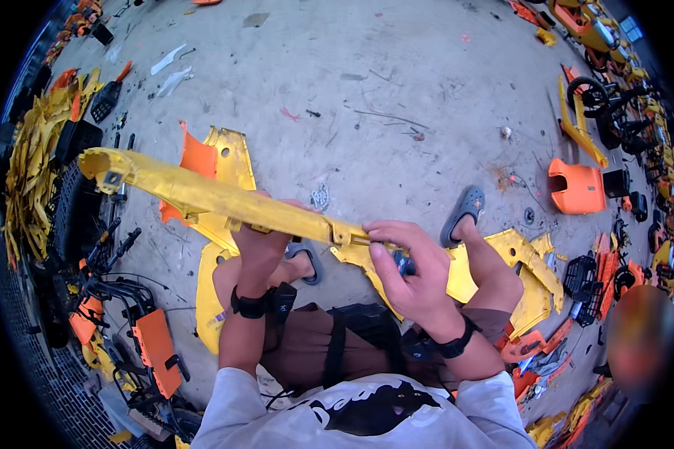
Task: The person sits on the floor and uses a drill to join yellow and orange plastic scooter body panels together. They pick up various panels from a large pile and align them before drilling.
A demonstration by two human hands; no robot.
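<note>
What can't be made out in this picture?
All in the head view:
Left hand: partly hidden by the long yellow panel.
Panel's far side: turned away.
Shape near the right rim: blurred.
Orange piece at the top: cut off by the edge.
Dark floor scrap: too small to identify.

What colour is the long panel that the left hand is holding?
The long panel is yellow, with some dark marks; the head view shows it.

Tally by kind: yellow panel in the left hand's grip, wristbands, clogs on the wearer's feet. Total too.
Yellow panel, in the left hand: 1
Black wristbands: 2 (left wristband, right wristband)
Grey-blue clogs: 2 (left clog, right clog)
Total: 5
</note>
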